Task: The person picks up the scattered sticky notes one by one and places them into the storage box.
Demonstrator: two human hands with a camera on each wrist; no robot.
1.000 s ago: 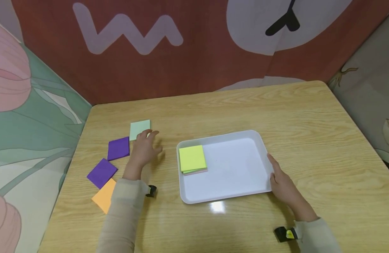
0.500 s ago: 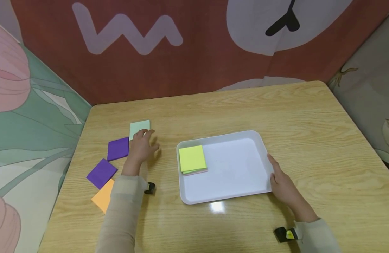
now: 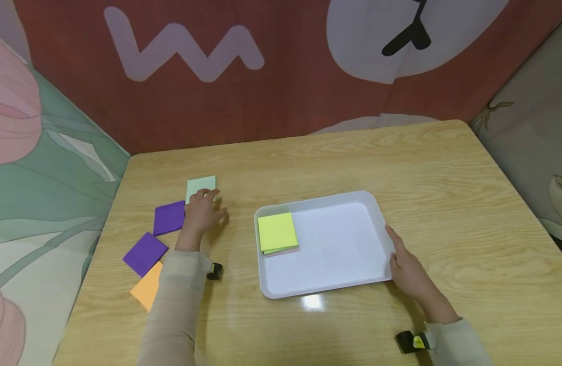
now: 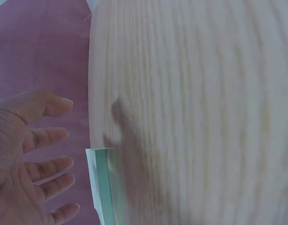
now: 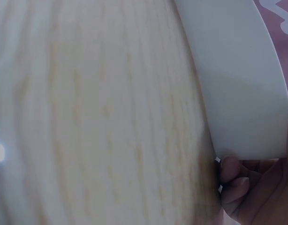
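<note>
With one stack of pads (image 3: 277, 233) already in the white tray (image 3: 354, 284), the left hand (image 3: 199, 213), fingers spread and holding nothing, hovers at the pale green pad (image 3: 199, 185), while the right hand (image 3: 406, 269) steadies the tray's edge; purple and orange pads remain on the table (image 3: 400, 162).

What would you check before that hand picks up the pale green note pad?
1. Left hand over the pale green pad: ok.
2. Fingers spread, holding nothing: ok.
3. Pad gripped: not ok, not yet.
4. Right hand steadies the white tray at its edge: ok.
5. Free space in the tray beside the yellow pad: ok.
6. Pad stuck to the table: cannot tell.
</note>
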